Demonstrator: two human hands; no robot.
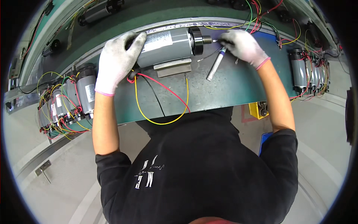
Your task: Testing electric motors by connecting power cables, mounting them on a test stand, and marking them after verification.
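Note:
A grey cylindrical electric motor (164, 45) with a white label lies on its side on a small metal cradle (172, 68). My left hand (118, 56), in a white glove, grips its left end. A black flange and a threaded shaft (207, 39) stick out at the motor's right end. Beside the shaft tip, my gloved right hand (238, 44) has its fingers closed; whatever they pinch is too small to make out. A white marker pen (216, 66) slants down from under these fingers. Red, yellow and black wires (137, 100) hang from the motor's left end.
Several wired grey motors (87, 91) stand at the left, and more motors (299, 71) at the right. Behind a metal rail (223, 23) runs a green surface (149, 15) with loose wires. A yellow bin (254, 110) with round parts sits below the bench's front edge.

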